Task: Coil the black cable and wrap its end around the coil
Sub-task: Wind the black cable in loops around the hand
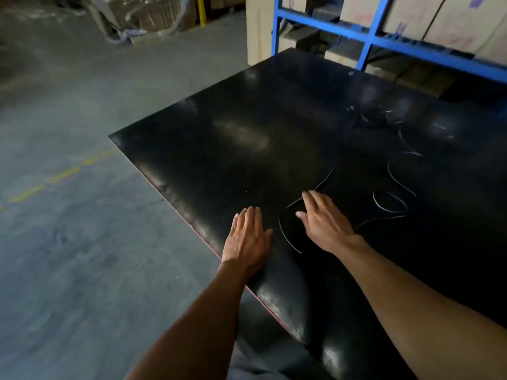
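Note:
A thin black cable (392, 185) lies loose on the glossy black table (219, 138), snaking in open curves from the near middle toward the far right. Part of it is bunched in a small tangle (374, 113) farther back. My right hand (323, 218) rests palm down over the cable's near stretch, fingers spread, and the cable passes under its fingertips. One free curve (285, 237) of cable lies between my two hands. My left hand (247, 237) lies flat on the table near its left edge, holding nothing and apart from the cable.
The table's left edge (192, 215) runs diagonally, with grey concrete floor (82, 242) and a dashed yellow line (55, 179) beyond it. A blue metal rack (367, 42) with cardboard boxes (452, 17) stands behind the table at the back right.

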Demonstrator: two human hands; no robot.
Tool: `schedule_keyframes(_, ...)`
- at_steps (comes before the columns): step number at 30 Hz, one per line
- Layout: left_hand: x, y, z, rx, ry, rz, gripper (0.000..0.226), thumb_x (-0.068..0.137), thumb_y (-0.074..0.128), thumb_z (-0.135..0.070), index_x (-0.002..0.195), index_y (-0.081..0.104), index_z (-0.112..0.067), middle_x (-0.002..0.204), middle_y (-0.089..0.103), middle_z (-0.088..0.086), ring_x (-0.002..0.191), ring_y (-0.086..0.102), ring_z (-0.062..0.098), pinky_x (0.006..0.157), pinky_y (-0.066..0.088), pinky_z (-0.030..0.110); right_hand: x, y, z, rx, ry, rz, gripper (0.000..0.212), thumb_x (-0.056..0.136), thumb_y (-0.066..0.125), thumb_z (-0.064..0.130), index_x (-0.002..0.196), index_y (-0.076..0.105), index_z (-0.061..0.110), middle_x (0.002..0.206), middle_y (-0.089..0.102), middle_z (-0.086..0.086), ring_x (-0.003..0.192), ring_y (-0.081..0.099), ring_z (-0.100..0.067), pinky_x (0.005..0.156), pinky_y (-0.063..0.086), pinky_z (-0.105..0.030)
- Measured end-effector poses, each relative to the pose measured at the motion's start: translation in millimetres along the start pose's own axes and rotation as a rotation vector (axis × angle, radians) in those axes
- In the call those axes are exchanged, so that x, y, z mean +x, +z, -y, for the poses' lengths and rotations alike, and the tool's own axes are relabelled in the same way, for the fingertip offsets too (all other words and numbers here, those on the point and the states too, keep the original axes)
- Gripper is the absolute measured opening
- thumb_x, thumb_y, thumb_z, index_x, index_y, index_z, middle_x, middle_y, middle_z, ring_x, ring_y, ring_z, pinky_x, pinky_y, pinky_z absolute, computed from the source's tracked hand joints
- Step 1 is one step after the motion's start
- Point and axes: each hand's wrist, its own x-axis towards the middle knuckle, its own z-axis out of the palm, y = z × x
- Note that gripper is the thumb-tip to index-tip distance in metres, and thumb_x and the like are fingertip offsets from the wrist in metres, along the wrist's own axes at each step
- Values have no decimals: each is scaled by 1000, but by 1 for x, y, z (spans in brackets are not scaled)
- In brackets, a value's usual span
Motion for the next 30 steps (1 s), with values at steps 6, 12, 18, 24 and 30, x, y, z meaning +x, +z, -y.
schedule_keyframes(6, -17, 36, 5, -19, 196, 116, 32, 97, 50, -19, 124, 54, -4, 124, 57, 16, 115, 52, 33, 107, 39, 42, 17, 34, -10, 60, -111, 109, 45, 96, 53, 17, 137, 43, 2, 143, 48, -16, 125, 47, -36, 101, 39, -39)
schedule_keyframes(12, -7, 59, -1, -30, 472, 296, 53, 97, 44, -3, 148, 33, -4, 156, 33, 16, 142, 32, 31, 111, 37, 43, 50, 52, -24, 137, -179, 261, 53, 94, 51, 3, 144, 40, 15, 154, 36, -6, 137, 37, -26, 112, 29, -31)
schedule_keyframes(18, 16, 65, -1, 52, 517, 349, 53, 96, 38, -11, 148, 33, -13, 153, 37, 12, 134, 37, 32, 101, 43, 45, 77, 59, -33, 125, -163, 369, 53, 93, 52, 2, 140, 47, 27, 152, 39, -2, 130, 41, -27, 108, 36, -37)
schedule_keyframes(24, 23, 62, 12, -132, 443, 309, 20, 90, 59, -5, 109, 61, -5, 117, 58, 17, 109, 52, 35, 80, 49, 44, 73, 60, -35, 165, -91, 243, 12, 87, 65, 11, 98, 68, 12, 110, 57, -8, 104, 50, -28, 85, 46, -38)
schedule_keyframes(30, 29, 26, 8, -673, -213, -49, 8, 96, 56, -14, 95, 61, -9, 81, 70, 8, 69, 68, 22, 63, 55, 31, 23, 53, -27, 136, -10, 159, 8, 86, 58, 13, 80, 60, 17, 94, 61, -3, 92, 52, -27, 82, 45, -40)
